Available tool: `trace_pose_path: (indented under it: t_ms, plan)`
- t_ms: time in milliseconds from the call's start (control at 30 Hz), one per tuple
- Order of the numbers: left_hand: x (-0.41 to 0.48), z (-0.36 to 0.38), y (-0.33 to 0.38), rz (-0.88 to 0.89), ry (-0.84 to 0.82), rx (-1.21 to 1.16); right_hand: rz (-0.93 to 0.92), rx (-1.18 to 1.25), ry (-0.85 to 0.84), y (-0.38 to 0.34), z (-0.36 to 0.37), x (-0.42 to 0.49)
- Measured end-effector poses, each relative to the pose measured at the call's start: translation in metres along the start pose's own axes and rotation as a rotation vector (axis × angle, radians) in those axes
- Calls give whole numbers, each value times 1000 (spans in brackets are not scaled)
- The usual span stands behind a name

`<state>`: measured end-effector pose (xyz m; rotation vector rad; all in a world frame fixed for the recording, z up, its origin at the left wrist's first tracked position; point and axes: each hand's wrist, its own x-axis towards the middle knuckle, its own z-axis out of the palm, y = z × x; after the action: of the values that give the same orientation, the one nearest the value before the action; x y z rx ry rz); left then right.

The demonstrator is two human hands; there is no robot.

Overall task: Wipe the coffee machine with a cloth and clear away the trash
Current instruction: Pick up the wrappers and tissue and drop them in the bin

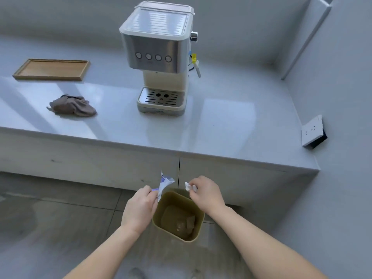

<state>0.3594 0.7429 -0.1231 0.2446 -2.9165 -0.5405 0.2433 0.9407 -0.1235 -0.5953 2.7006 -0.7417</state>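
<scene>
Fingers (150, 193) of the left hand (141, 206) are pinching a crumpled wrapper (165, 183), white with purple print, in the lower middle of the frame. The wrapper is sticking up past the fingertips, right at the near-left rim of the bin (198, 220). Just to the right, the right hand (205, 192) is pinching a small white scrap (188, 186) between thumb and fingertips, over the bin's far rim. Both hands seem to be hovering there so the pieces fall straight in when released. The olive bin is standing on the floor against the cabinet front, and something brownish is lying at its bottom.

Higher in the frame, the coffee machine (159, 49) is standing upright on the grey worktop (231, 117), its drip tray facing the person. The brown cloth (73, 107) is lying bunched at middle left, well apart from the machine and from both hands, so I judge the wiping is either finished or waiting. A wooden tray (52, 69) is sitting at upper left, and a wall socket (313, 130) is hanging loose at the right edge.
</scene>
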Motion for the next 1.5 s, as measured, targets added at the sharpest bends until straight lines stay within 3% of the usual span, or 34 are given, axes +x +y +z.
trace_pose_path:
  t_ms: [167, 400, 833, 1233, 1500]
  plan:
    - [-8, 62, -29, -129, -161, -32, 116, -61, -85, 31, 54, -4]
    - [-15, 147, -66, -160, -267, -24, 281, -60, -143, 80, 137, -2]
    - [-9, 260, -89, -211, -455, 12, 392, -16, -230, 138, 237, 15]
    - [-11, 227, -92, -139, -476, 126, 413, -11, -191, 130, 212, 19]
    - [-5, 148, -77, -116, -414, 162, 258, -70, -143, 67, 150, 10]
